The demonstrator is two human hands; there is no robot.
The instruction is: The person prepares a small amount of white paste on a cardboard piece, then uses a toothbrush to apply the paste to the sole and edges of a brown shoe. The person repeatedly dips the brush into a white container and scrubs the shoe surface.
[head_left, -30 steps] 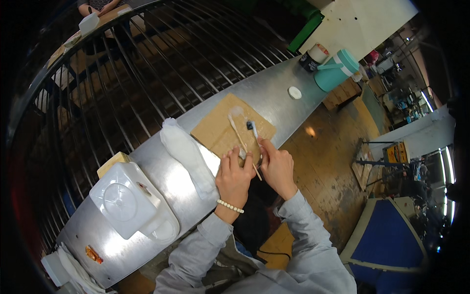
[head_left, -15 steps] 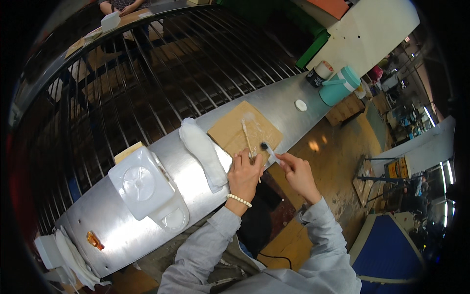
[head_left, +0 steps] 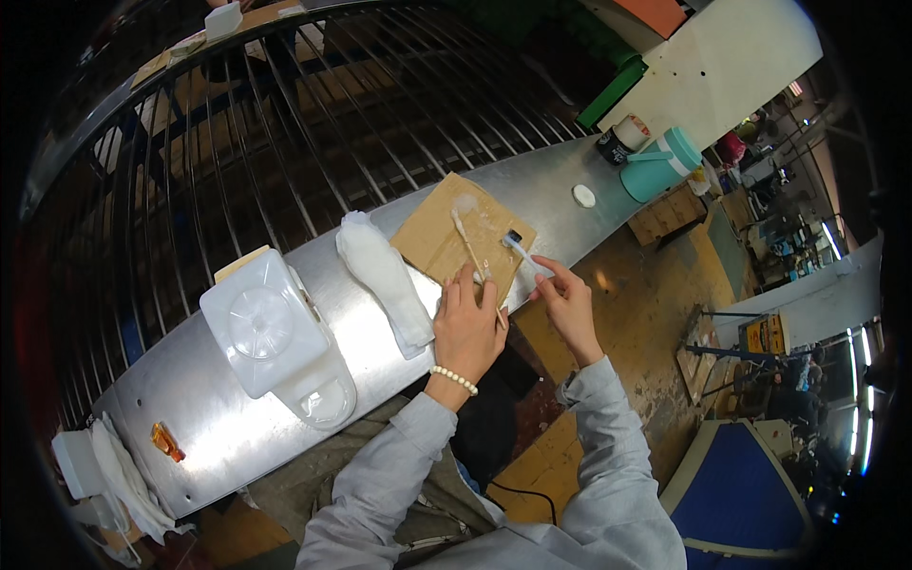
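Observation:
My right hand point(head_left: 568, 312) is closed on the handle of a white toothbrush point(head_left: 528, 254). The brush's dark-bristled head lies over the right part of a brown cardboard piece point(head_left: 427, 231). Wet, whitish smears show on the cardboard. Across its middle runs a thin, pale wooden stick point(head_left: 468, 241), whose lower end comes out by my left thumb. My left hand point(head_left: 467, 329), with a beaded bracelet at the wrist, is closed round the stick at the cardboard's near edge; its fingertips are partly hidden.
A folded white cloth point(head_left: 385, 280) lies left of the cardboard on the metal table point(head_left: 237, 437). Further left are a white plastic container point(head_left: 261, 323) and a small amber item point(head_left: 166, 443). A white lid point(head_left: 583, 196), dark can point(head_left: 622, 140) and teal jug point(head_left: 655, 166) stand at the far right.
The toothbrush head has moved up and left over the cardboard. The view has shifted slightly, and the cardboard, stick and both hands sit a little further left and higher in it.

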